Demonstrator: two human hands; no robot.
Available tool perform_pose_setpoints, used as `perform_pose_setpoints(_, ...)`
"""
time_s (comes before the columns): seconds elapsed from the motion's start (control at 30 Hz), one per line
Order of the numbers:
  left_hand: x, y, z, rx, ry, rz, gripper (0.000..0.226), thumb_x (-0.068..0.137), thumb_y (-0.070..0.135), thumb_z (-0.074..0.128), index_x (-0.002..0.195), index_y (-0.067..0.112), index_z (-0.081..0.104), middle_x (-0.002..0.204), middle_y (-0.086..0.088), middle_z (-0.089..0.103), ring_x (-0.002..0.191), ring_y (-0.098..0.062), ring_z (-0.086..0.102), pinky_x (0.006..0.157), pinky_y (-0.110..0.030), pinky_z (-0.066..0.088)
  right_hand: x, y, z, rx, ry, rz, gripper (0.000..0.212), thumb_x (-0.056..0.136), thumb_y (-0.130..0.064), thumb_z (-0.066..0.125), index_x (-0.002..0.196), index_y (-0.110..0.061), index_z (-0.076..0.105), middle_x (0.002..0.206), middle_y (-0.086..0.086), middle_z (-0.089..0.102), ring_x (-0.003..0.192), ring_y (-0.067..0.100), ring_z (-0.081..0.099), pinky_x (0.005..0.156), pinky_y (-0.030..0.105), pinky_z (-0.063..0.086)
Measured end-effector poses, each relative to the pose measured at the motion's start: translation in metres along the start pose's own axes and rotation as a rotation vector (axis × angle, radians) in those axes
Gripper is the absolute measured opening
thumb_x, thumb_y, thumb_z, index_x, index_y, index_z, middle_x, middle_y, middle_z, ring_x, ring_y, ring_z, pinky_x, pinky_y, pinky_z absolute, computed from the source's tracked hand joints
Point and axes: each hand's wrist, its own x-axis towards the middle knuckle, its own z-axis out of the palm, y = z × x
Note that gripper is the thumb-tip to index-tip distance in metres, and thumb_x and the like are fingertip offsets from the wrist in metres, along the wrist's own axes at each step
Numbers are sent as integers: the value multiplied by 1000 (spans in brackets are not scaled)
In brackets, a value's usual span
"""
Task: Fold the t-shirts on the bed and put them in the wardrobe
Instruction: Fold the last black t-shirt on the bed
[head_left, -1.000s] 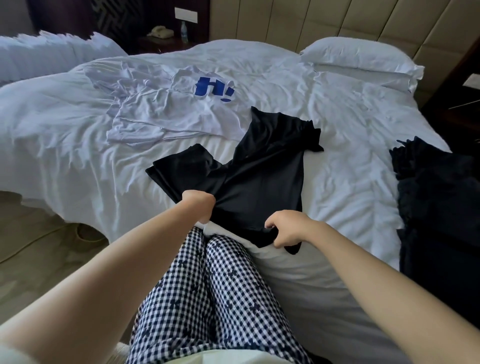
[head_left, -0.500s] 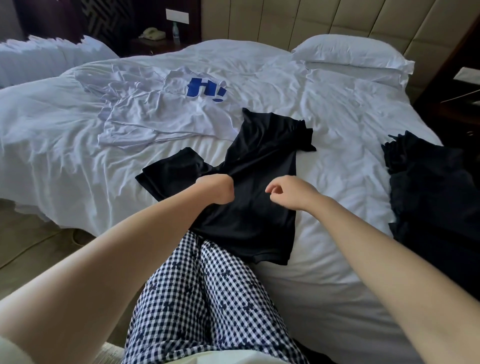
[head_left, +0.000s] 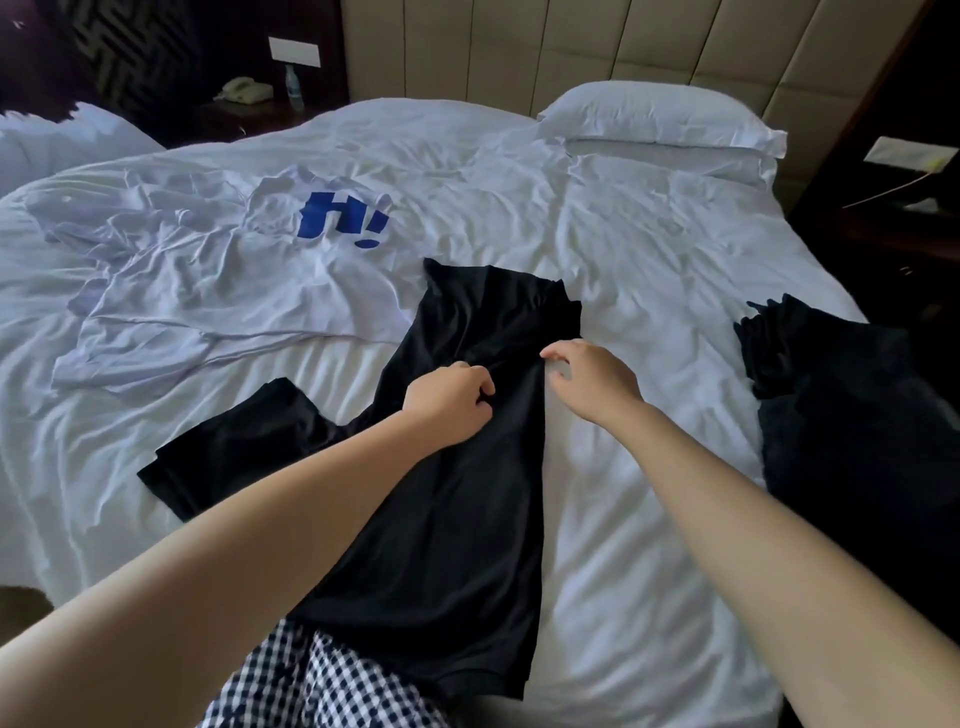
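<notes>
**Square the black tee before folding it**

Nearest, the hem of the black t-shirt (head_left: 467, 545) hangs over the bed (head_left: 649, 493) edge against the person's checked trousers (head_left: 322, 686). The body runs away up the sheet in a narrow strip. Midway along it the left hand (head_left: 449, 402) has its fingers curled into a pinch of the cloth. The right hand (head_left: 592, 382) sits at the shirt's right edge with fingers loosely bent, and I cannot tell whether it has any cloth.

The job here looks like spreading the shirt flat. Draw the two hands apart so the bunched middle opens, then smooth outward towards the collar. One sleeve (head_left: 234, 452) already lies spread to the left (the other seems tucked under). Free it before the first fold, or the fold will come out lumpy. Slide the hem fully onto the mattress too.

Further off lie a crumpled white t-shirt (head_left: 244, 296) with a blue print, a dark heap (head_left: 852, 431) on the right, and a pillow (head_left: 654, 114). No wardrobe shows.
</notes>
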Motion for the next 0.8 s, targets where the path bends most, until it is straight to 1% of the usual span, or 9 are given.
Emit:
perform_pose_setpoints(0.13,51,-3,20,-13,48,23,31,95,29,52,125,29,58,127,7,55,119,-15,51,89,-34,48,43,33,14,18,47,45,35,96,-22,49,130,-27,57,132,-7,57,120,16,52,87,34,50)
perform_pose_setpoints(0.23,85,-6,34,-3,94,38,34,97,30,51,131,28,54,130,5,53,122,-17,48,90,-33,46,67,54,34,22,78,77,35,96,-23,50,131,-26,56,135,-8,55,125,16,48,87,34,48)
perform_pose_setpoints(0.37,119,-15,57,-23,163,30,38,97,31,53,134,28,50,132,5,52,121,-17,50,88,-33,47,91,74,62,40,51,55,39,96,-22,53,135,-25,53,140,-9,50,128,14,45,91,33,47)
perform_pose_setpoints(0.47,130,-22,75,-31,164,7,38,95,35,55,132,29,51,128,6,54,117,-16,52,84,-30,47,100,84,85,61,100,39,40,92,-17,54,132,-23,58,135,-6,54,123,17,50,87,31,46)
perform_pose_setpoints(0.6,127,-31,97,-99,273,25,32,92,36,60,123,29,61,113,9,58,106,-14,56,76,-27,47,104,92,112,99,281,38,28,87,-10,61,112,-16,71,112,1,65,106,25,58,80,33,47)
perform_pose_setpoints(0.63,126,-32,100,-106,291,37,31,92,35,61,122,29,63,110,9,58,104,-15,56,75,-27,47,105,92,115,90,311,34,25,86,-8,62,108,-14,73,106,2,66,101,27,59,76,34,48)
perform_pose_setpoints(0.7,126,-33,100,-108,287,48,29,92,36,60,121,30,64,109,10,58,103,-14,56,76,-28,48,110,91,114,33,358,5,22,83,-3,64,100,-12,75,95,6,63,92,30,59,64,33,47)
perform_pose_setpoints(0.73,126,-32,98,-121,272,40,29,93,37,60,120,30,64,109,11,58,103,-13,56,77,-28,49,112,90,108,-3,365,9,22,83,-3,63,99,-12,75,92,6,61,89,30,59,60,32,43)
perform_pose_setpoints(0.8,129,-30,92,-181,248,3,29,92,42,60,119,31,65,110,13,59,104,-10,56,79,-28,49,119,83,91,-38,325,96,25,90,-11,56,107,-19,73,97,4,63,90,27,60,61,29,39)
